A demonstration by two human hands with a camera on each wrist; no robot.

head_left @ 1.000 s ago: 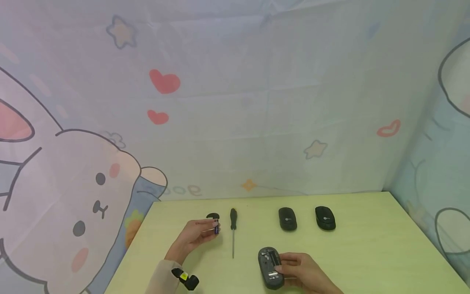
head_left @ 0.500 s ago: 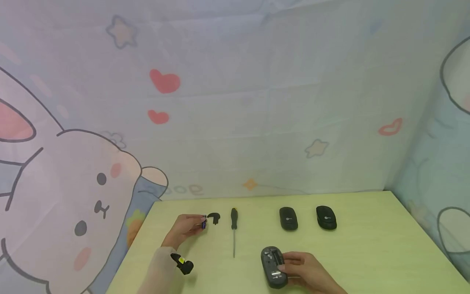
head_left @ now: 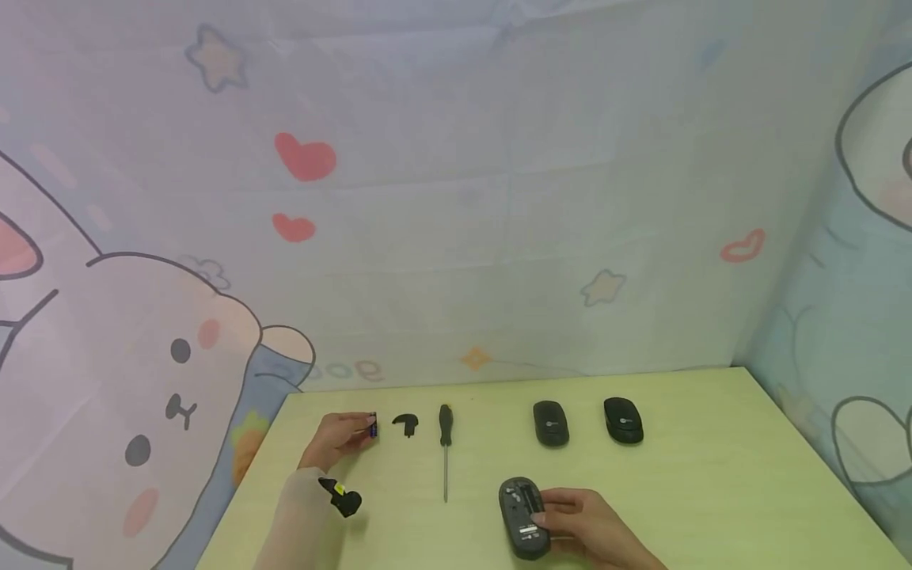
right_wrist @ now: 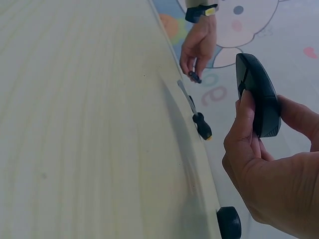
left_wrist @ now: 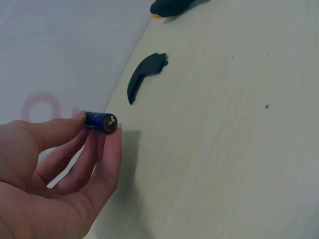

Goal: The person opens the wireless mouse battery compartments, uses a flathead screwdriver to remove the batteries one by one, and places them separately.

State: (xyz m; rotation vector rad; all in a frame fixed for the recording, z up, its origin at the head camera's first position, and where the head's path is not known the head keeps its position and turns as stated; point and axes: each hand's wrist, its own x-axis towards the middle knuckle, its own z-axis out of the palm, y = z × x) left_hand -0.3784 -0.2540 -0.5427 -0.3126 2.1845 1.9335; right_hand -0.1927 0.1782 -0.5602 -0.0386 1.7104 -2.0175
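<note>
At the far left of the table, my left hand (head_left: pixel 336 438) pinches a small blue battery (left_wrist: pixel 101 122) between thumb and fingers. In the left wrist view the battery's round end faces the camera, above the tabletop. A black curved cover piece (head_left: pixel 406 423) lies just right of that hand. My right hand (head_left: pixel 583 526) grips a dark computer mouse (head_left: pixel 525 518) by its side near the front of the table. Its underside faces up, with the battery slot open and a white label showing. From the right wrist view, the mouse (right_wrist: pixel 259 94) is seen edge-on, raised above the table.
A screwdriver (head_left: pixel 446 431) with a dark handle lies between the two hands, shaft toward the front. Two more black mice, one (head_left: pixel 551 423) left of the other (head_left: pixel 623 420), rest top side up at the back. A printed cloth (head_left: pixel 456 198) hangs behind the table (head_left: pixel 712 475).
My left hand has moved left and slightly back with the battery, uncovering the black cover piece. The right hand keeps its grip on the mouse in about the same place.
</note>
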